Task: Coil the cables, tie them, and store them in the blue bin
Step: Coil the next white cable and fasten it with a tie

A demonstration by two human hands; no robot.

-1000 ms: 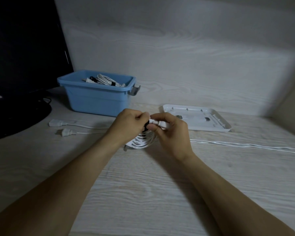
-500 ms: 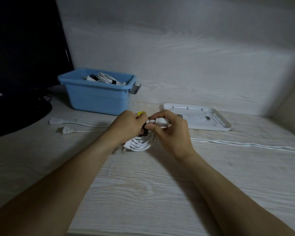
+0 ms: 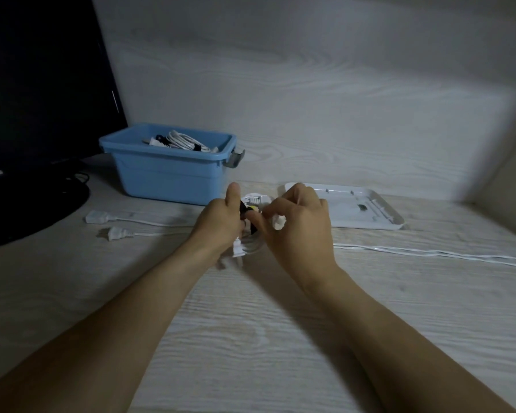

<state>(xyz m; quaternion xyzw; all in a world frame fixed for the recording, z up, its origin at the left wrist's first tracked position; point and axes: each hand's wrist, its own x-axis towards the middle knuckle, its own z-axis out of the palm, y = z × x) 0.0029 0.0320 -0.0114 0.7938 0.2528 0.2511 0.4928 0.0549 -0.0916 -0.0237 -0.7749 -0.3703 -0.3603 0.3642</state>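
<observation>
**Both hands tying coil**

Left hand [image 3: 221, 217] is gripping the white coil [image 3: 252, 201] above the desk [image 3: 251, 338], thumb up. Right hand [image 3: 298, 222] is pinching the black tie [image 3: 245, 207] round it. Bin [image 3: 167, 177] is sitting behind, already holding a tied cable [image 3: 185, 141].

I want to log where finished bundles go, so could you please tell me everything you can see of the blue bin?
The blue bin is a rectangular tub of what looks like light blue plastic, with a flared rim and a grey latch handle on its right end. It stands upright and lidless on the pale wood-grain table, at the back left, beside a dark monitor. Inside lies a coiled white cable bound with black ties. Neither hand touches it.
</observation>
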